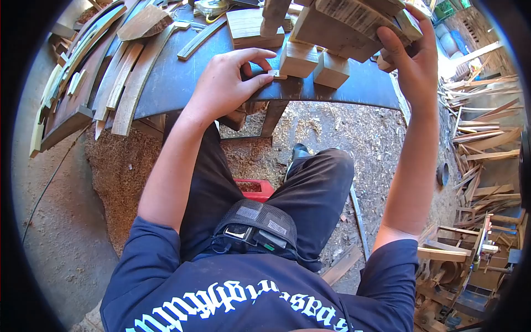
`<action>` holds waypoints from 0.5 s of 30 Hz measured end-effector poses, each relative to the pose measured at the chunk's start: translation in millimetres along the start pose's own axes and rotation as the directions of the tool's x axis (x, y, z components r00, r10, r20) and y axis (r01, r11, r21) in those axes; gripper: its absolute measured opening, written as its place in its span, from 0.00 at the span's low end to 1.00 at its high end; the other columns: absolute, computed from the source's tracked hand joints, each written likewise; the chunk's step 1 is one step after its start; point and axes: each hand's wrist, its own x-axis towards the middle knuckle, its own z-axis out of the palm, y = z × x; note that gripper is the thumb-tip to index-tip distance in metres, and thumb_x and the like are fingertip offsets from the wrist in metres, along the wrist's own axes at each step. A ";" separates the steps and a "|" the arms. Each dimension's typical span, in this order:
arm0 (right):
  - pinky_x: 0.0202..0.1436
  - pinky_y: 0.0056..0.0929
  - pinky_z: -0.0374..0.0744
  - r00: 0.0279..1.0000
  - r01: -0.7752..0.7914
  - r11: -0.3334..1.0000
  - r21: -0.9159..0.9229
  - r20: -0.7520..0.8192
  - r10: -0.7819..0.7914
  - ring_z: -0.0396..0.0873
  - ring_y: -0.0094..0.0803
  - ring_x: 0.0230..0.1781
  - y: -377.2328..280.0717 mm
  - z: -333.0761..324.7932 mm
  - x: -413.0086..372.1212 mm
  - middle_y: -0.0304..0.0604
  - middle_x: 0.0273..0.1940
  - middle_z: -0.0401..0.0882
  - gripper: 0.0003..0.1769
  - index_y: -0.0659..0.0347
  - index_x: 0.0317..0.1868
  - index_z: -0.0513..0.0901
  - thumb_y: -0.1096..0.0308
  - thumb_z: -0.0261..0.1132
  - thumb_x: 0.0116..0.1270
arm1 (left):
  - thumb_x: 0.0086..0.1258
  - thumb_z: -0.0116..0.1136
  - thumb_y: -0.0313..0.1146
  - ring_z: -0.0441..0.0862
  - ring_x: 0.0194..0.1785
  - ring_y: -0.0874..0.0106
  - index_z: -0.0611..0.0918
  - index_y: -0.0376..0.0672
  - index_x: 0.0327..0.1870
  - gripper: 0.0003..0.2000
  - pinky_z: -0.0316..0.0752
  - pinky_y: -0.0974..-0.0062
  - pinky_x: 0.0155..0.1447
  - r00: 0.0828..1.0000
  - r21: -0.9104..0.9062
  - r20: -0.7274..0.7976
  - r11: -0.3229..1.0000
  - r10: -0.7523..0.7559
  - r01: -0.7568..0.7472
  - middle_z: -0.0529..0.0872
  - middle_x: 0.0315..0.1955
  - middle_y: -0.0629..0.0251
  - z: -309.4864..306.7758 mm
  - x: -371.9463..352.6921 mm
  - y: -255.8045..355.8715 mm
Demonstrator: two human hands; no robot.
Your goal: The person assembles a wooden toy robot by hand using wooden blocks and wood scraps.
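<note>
My left hand (229,77) is at the front edge of the dark work table (171,72), its thumb and index finger closing on a small pale wood piece (277,74) beside a wooden block (298,59). A second block (331,69) stands just to the right. Above these blocks is a large wooden piece (337,30), tilted in view. Around its right end my right hand (406,61) is wrapped, thumb on the near face and fingers behind, partly hidden.
Long wooden strips (124,77) and an angular wood chunk (145,23) lie at the left. Another block (251,29) sits farther back. Scrap wood (489,149) is piled at the right. A red container (254,189) is on the floor.
</note>
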 end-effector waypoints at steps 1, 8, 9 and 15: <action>0.27 0.18 0.77 1.000 -0.001 1.000 0.011 -0.003 0.001 0.80 0.21 0.31 2.9 -1.3 1.2 0.43 0.44 0.87 0.45 0.57 0.77 0.64 0.55 0.81 0.70 | 0.70 0.75 0.31 0.77 0.35 0.78 0.89 0.48 0.64 0.21 0.79 0.75 0.45 1.000 -0.006 -0.002 1.000 -0.007 0.007 0.94 0.40 0.72 0.7 0.5 1.1; 0.42 0.25 0.88 0.998 0.055 0.998 -0.022 0.033 -0.054 0.88 0.28 0.48 23.2 -18.2 12.2 0.46 0.55 0.88 0.43 0.64 0.78 0.68 0.53 0.78 0.74 | 0.69 0.75 0.30 0.78 0.34 0.78 0.89 0.46 0.65 0.22 0.79 0.75 0.43 1.000 -0.032 -0.006 0.999 -0.002 0.002 0.95 0.40 0.69 0.6 1.7 -3.2; 0.42 0.25 0.88 0.998 0.050 0.999 -0.010 0.029 -0.049 0.88 0.28 0.48 25.5 -20.9 12.6 0.46 0.55 0.88 0.43 0.64 0.78 0.68 0.53 0.78 0.74 | 0.68 0.76 0.30 0.78 0.33 0.78 0.89 0.46 0.65 0.22 0.80 0.75 0.43 1.000 -0.039 -0.003 0.999 -0.005 0.005 0.95 0.40 0.69 1.2 2.0 -3.2; 0.36 0.24 0.87 0.997 0.075 0.997 0.004 -0.037 -0.074 0.89 0.27 0.44 38.4 -29.6 11.5 0.46 0.53 0.88 0.44 0.67 0.78 0.67 0.52 0.78 0.74 | 0.66 0.77 0.32 0.80 0.33 0.77 0.87 0.46 0.68 0.26 0.81 0.74 0.43 0.997 0.011 -0.067 0.999 -0.030 0.030 0.96 0.41 0.67 15.8 7.3 8.1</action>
